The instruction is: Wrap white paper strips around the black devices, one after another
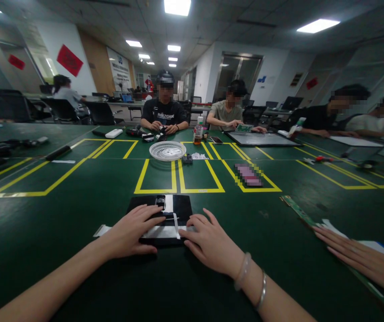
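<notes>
A flat black case-like object (pixel 182 205) lies on the table in front of me, its exact kind unclear. White bands cross it, and a small dark module sits near its top edge. My left hand (pixel 136 230) rests over its left side with fingers stretched out and the thumb by the near edge. At the right side, my right hand (pixel 210 241) has bent fingers, with thumb and forefinger close together at the lower end of a narrow white strip (pixel 175 222). A pale flat piece (pixel 102 230) pokes out beyond my left wrist.
Yellow tape outlines mark the green table (pixel 78 214). Ahead stand a white round basket (pixel 167 151) and a bottle (pixel 198 132); a pink phone-like item (pixel 249 174) lies right of them. A co-worker's hand (pixel 356 255) rests by a green circuit strip (pixel 297 209). Several people sit around.
</notes>
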A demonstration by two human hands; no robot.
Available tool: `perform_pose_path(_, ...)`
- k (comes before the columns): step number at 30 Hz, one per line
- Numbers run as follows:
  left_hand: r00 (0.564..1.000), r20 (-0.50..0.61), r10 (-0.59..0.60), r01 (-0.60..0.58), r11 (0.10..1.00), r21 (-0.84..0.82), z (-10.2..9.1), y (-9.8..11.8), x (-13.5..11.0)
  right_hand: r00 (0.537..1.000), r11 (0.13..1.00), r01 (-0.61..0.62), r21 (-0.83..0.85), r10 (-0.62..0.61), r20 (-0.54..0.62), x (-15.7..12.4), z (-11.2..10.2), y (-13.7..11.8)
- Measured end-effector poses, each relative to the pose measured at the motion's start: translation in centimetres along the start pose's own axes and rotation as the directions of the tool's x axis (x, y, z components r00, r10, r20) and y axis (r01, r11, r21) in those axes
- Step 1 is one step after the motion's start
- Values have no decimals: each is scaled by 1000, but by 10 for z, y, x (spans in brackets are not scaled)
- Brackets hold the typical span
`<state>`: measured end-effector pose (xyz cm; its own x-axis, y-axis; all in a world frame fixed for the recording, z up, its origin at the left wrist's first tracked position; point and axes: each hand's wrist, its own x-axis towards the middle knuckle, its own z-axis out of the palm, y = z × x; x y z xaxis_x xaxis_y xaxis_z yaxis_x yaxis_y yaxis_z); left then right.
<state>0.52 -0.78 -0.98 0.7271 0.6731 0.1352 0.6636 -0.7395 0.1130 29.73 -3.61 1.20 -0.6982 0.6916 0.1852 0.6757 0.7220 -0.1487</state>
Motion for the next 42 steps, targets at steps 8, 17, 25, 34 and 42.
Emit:
perform_pose_path(8,997,39,-67,69,996,-54,0,-6,5,992,1000,-27,7,28,-124,2,-8,12)
perform_pose_path(17,986,-105,-127,130,991,18,-23,-30,-10,956,1000,-8,10,11,-292,0,-9,17)
perform_pose_path(25,785,-371,-495,535,845,4,-49,-137,-76,975,996,55,71,-38,-220,1,-6,18)
perform_pose_path(34,328,-412,-850,900,414,-137,-45,-203,-180,989,997,19,68,-9,-150,1,-3,18)
perform_pose_path(42,352,-472,-809,881,457,-126,-35,-204,-187,990,998,15,66,-6,-143,1,-1,18)
